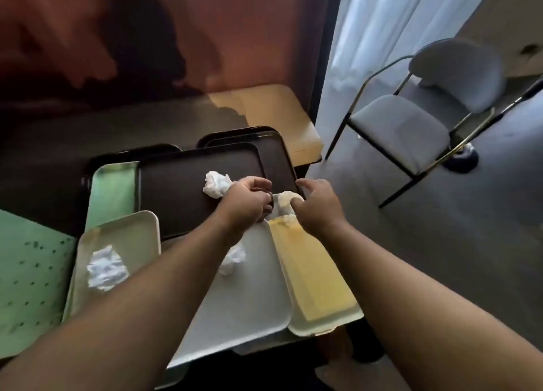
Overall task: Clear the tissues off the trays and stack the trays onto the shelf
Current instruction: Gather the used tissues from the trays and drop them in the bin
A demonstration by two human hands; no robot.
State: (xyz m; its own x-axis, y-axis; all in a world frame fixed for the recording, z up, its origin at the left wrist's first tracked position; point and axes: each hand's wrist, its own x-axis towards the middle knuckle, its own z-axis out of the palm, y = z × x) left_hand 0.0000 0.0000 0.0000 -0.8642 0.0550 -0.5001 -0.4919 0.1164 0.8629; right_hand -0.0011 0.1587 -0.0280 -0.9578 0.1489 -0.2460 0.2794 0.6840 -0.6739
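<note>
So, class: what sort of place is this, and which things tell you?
Probably a cafeteria or fast-food dining room: serving trays, such as the dark tray, crowd one table, crumpled tissues lie on them, and a padded chair stands nearby.

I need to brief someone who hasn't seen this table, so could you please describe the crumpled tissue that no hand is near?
Start at the cluster of trays, then find the pale tray nearest the left edge, beside the green dotted mat. The crumpled white tissue lies alone in its middle. Unlike the other tissues, it is well clear of both hands and not hidden by an arm.
</note>
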